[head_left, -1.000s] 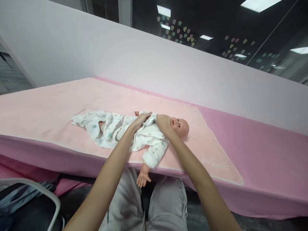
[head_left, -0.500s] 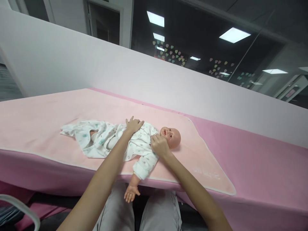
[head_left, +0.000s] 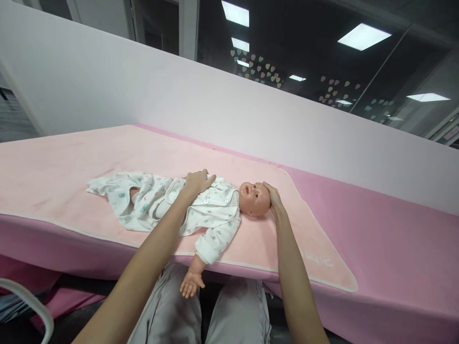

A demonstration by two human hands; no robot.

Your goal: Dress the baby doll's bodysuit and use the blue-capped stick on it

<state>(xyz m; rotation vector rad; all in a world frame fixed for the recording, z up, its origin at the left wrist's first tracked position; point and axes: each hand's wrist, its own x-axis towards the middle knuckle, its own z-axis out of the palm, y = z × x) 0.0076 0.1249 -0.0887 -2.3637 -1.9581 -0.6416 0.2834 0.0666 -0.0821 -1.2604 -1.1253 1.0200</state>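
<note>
A baby doll (head_left: 254, 200) lies on its back with its bald head to the right and its mouth open. It wears a white printed romper (head_left: 215, 205), loose and spread around the legs at the left. My left hand (head_left: 199, 182) lies across the doll's belly with the thumb apart, its fingertips partly hidden over the far side. Cupped against the crown of the head, my right hand (head_left: 273, 197) has its fingers extended along the top. The doll's near arm (head_left: 193, 274) hangs over the front edge, palm up.
Under the doll spreads a peach mat (head_left: 93, 148) with a pale border. It covers part of a pink table cover (head_left: 387, 229). A white partition (head_left: 222, 110) runs along the back, below dark glass with heart stickers. A curved white rail (head_left: 34, 303) is at lower left.
My right hand has left the romper's collar and moved right to the top of the doll's head. My left hand stays on the belly, its fingers less spread.
</note>
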